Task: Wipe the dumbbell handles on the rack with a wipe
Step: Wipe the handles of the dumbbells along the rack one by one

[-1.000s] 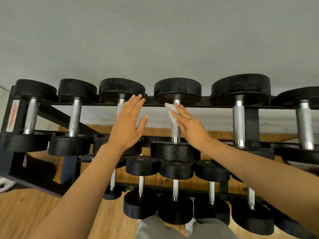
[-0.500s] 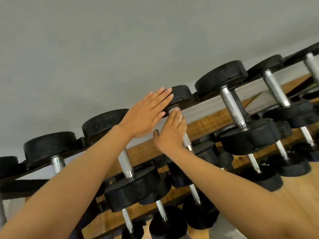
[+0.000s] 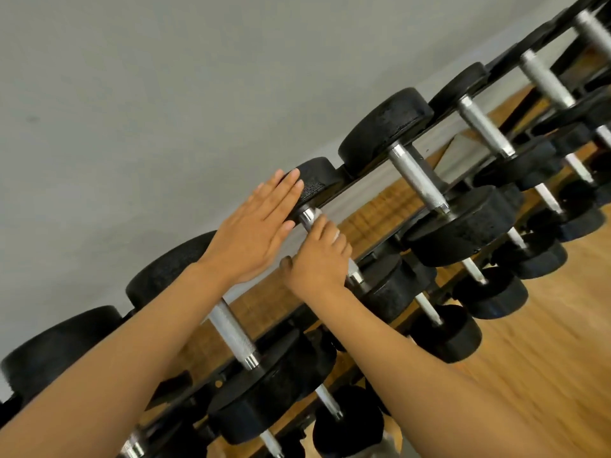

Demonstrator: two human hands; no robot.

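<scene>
The right hand (image 3: pixel 319 259) curls round the knurled steel dumbbell handle (image 3: pixel 309 218), the white wipe (image 3: pixel 336 235) barely showing. The left hand (image 3: pixel 254 231) lies flat, fingers straight, on the pebbled black round weight head (image 3: pixel 317 185).

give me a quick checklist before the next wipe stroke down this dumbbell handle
1. Right hand wrapped round the handle: ok.
2. Wipe between the fingers and the handle: cannot tell, only a white sliver shows.
3. Left hand flat on the far weight head, steadying it: ok.
4. Handle below the right hand down to the near weight head free of obstruction: ok.
5. Dumbbell seated on the rack: ok.
</scene>
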